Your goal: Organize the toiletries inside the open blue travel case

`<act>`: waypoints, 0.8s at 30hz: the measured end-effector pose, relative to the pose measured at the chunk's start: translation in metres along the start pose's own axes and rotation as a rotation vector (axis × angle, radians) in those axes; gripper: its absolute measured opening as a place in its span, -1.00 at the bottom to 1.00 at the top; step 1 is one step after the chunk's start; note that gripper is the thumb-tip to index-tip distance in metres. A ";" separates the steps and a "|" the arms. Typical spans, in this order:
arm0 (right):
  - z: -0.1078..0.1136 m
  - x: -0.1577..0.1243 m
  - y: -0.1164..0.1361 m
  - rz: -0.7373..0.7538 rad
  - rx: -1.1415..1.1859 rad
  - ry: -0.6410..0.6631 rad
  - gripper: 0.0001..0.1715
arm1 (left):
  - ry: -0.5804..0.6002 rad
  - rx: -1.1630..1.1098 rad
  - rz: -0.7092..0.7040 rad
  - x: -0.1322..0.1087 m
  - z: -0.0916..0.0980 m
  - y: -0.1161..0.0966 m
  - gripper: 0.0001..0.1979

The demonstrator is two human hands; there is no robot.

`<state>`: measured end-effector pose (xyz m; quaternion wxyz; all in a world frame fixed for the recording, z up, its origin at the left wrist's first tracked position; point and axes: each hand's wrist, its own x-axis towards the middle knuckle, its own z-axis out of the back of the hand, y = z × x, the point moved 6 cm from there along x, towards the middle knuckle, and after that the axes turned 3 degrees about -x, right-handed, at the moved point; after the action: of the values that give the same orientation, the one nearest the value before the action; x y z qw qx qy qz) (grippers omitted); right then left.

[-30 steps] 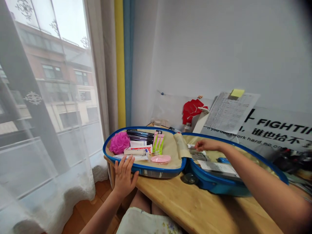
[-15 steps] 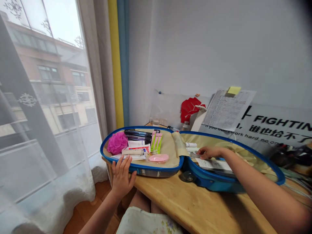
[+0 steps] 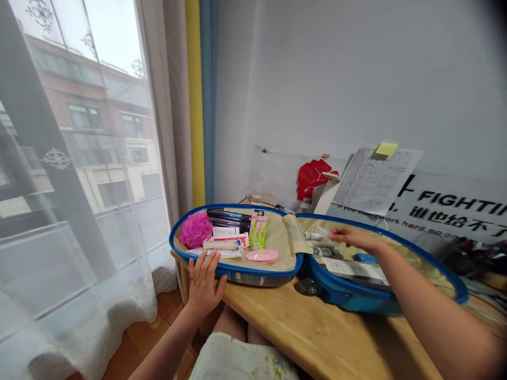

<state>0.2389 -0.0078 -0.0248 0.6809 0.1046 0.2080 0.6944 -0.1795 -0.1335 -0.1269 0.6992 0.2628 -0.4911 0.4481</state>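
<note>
- Left of the bench, a sheer white curtain (image 3: 59,174) hangs over the window, its hem dropping to a wooden floor (image 3: 146,338).
- The left hand (image 3: 204,285) rests on the front blue rim of an open blue suitcase (image 3: 237,275), fingers spread wide and touching the rim without gripping it.
- In the suitcase's left half lie a pink bath puff (image 3: 195,230), dark slim cases (image 3: 228,218), a white tube (image 3: 222,244), green-and-pink boxes (image 3: 256,229) and a pink soap dish (image 3: 261,256).
- A beige fabric flap (image 3: 295,235) lies across the hinge between the halves.
- In the right half, a small white tube (image 3: 312,236) lies near the far rim, with printed papers (image 3: 352,269) nearer the front rim and a blue object (image 3: 364,257) between them.
- The right hand (image 3: 350,237) has lifted off the papers since the earlier frame and now hangs just beside the small white tube. Its fingers (image 3: 336,233) point left, their tips too blurred to tell whether they hold anything.
- The suitcase sits near the bench's (image 3: 317,332) left edge, with open bench in front of it.
</note>
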 end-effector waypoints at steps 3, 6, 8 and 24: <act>0.013 0.006 0.027 0.017 -0.003 -0.158 -0.32 | 0.009 -0.003 0.018 -0.002 -0.001 0.002 -0.37; 0.005 0.021 0.076 0.090 -0.024 -0.213 -0.40 | 0.009 -0.003 0.018 -0.001 -0.001 0.001 -0.38; -0.012 0.033 0.117 0.165 -0.049 -0.193 -0.51 | 0.000 0.001 0.009 0.000 0.000 0.001 -0.37; -0.141 0.075 0.278 0.432 -0.337 -0.060 -0.61 | 0.025 0.016 0.018 -0.002 -0.003 0.002 -0.39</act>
<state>-0.0764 0.0494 -0.0407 0.5305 0.0523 0.0424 0.8450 -0.1799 -0.1307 -0.1300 0.6991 0.2583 -0.4812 0.4616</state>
